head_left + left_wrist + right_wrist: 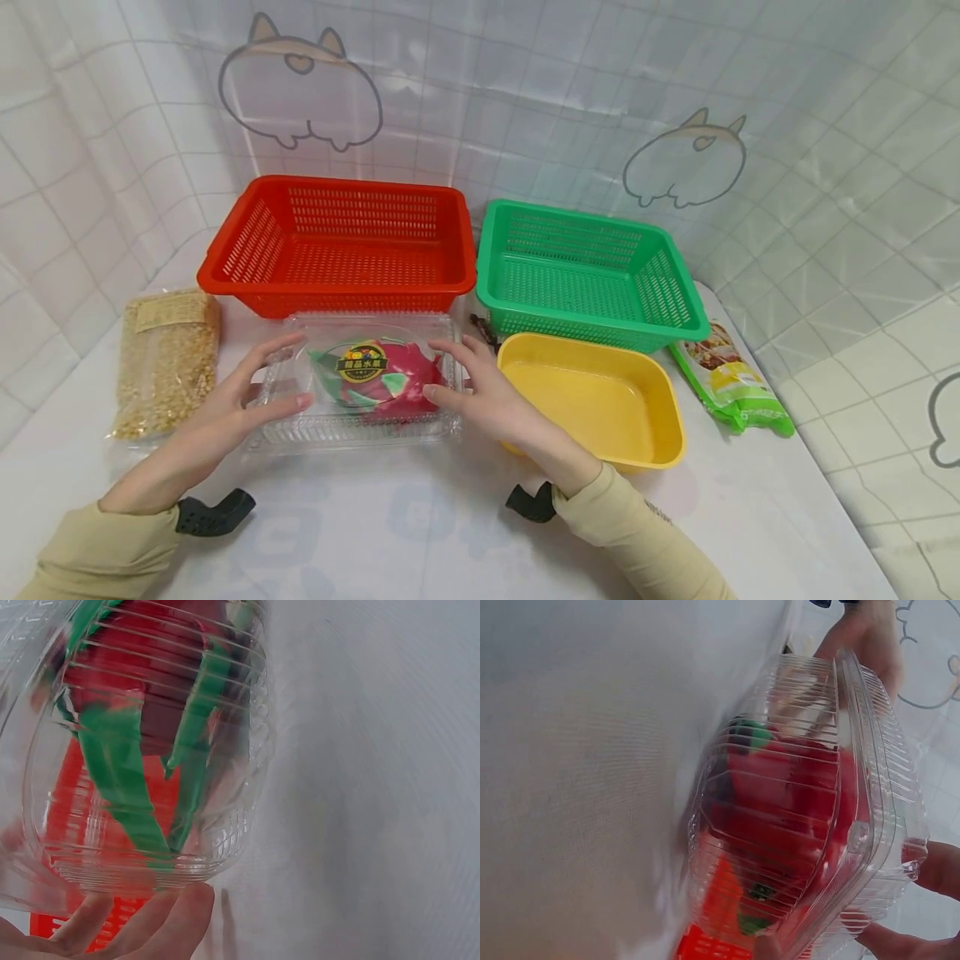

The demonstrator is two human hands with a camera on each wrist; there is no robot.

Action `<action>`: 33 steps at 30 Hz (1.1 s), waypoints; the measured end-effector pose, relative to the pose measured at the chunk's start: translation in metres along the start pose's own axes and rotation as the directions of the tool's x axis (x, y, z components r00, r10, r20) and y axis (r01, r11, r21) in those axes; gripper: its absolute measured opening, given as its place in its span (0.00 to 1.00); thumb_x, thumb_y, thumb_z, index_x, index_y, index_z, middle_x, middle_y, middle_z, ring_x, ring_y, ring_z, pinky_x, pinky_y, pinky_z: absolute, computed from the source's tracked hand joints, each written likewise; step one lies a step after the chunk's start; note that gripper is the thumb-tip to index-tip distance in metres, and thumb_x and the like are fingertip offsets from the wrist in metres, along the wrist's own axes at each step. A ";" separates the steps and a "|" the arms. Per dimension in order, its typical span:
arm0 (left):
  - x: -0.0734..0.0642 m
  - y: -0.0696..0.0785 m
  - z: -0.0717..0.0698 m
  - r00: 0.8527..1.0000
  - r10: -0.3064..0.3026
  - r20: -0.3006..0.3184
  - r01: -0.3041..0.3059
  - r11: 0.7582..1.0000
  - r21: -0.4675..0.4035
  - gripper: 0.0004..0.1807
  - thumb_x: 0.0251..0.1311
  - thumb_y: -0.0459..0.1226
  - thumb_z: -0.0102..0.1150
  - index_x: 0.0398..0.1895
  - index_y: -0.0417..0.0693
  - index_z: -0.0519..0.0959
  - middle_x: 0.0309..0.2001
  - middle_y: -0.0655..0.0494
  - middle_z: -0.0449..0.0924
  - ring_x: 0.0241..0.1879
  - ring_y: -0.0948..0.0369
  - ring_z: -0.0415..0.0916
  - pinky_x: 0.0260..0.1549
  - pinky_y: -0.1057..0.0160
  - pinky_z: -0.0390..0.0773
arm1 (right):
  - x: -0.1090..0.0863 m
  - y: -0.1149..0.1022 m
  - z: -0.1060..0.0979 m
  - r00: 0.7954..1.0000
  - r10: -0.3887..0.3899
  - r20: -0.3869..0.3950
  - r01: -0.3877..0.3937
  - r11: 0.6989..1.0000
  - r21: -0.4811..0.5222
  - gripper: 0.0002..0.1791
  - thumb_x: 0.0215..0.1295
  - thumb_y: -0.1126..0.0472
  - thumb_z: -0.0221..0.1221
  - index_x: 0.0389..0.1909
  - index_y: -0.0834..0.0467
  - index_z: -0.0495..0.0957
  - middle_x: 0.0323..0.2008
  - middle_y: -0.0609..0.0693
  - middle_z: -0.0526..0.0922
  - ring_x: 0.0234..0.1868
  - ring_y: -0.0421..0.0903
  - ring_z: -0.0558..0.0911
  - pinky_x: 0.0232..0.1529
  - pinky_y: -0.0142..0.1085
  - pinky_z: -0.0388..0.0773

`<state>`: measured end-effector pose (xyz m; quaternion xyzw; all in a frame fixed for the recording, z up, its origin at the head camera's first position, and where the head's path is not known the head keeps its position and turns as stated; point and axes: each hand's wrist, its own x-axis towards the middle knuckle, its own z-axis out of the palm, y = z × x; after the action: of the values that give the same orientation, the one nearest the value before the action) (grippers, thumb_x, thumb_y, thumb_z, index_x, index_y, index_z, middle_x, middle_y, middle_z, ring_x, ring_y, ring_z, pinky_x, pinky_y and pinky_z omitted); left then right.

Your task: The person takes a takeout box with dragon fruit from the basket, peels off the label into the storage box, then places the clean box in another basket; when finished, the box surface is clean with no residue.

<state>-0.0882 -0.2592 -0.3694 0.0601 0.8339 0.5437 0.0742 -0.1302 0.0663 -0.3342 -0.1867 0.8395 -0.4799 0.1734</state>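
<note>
A clear plastic clamshell box (352, 427) with a round black-and-yellow label (361, 363) on its lid stands in front of the red basket. Inside it lies a pink dragon fruit (405, 392) with green scales. My left hand (217, 408) holds the box's left end, thumb across the lid. At the opposite end my right hand (487, 392) grips it, thumb and fingers spread over the lid's corner. The left wrist view shows left fingers (176, 919) against the box's end wall; some fingertips are hidden. In the right wrist view the ribbed box wall (780, 802) looks tilted.
A red basket (337, 287) and a green basket (592, 321) stand at the back. The yellow basin (592, 400) is close by my right forearm. A bag of corn kernels (167, 362) lies at left, a green-and-white food packet (731, 379) at right. A small dark object (483, 327) shows between the baskets.
</note>
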 end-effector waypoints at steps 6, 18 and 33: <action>0.001 0.000 0.001 1.000 -0.005 0.002 0.005 1.000 0.000 0.43 0.67 0.43 0.60 0.79 0.69 0.48 0.77 0.45 0.46 0.73 0.42 0.40 0.61 0.22 0.46 | -0.003 -0.002 -0.001 0.997 -0.035 -0.062 0.030 0.997 -0.072 0.32 0.65 0.54 0.64 0.70 0.47 0.69 0.79 0.53 0.45 0.78 0.55 0.47 0.66 0.61 0.68; 0.000 0.001 0.001 1.000 0.018 -0.013 -0.017 1.000 0.024 0.42 0.67 0.43 0.61 0.79 0.68 0.49 0.76 0.44 0.48 0.72 0.41 0.45 0.61 0.26 0.50 | 0.023 -0.039 0.001 0.963 -0.263 0.058 0.269 0.916 -0.298 0.22 0.66 0.57 0.64 0.61 0.55 0.78 0.49 0.51 0.77 0.45 0.46 0.78 0.40 0.29 0.78; -0.003 0.003 0.002 1.000 -0.004 -0.011 0.005 0.999 0.043 0.43 0.67 0.45 0.61 0.80 0.66 0.48 0.77 0.43 0.47 0.73 0.39 0.42 0.61 0.25 0.51 | 0.065 -0.069 0.008 0.958 0.008 0.288 0.071 0.962 -0.263 0.20 0.68 0.57 0.62 0.59 0.55 0.75 0.44 0.47 0.81 0.45 0.42 0.78 0.40 0.29 0.80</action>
<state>-0.0853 -0.2570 -0.3669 0.0569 0.8458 0.5259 0.0696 -0.1727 -0.0029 -0.2849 -0.2898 0.8599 -0.3315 0.2582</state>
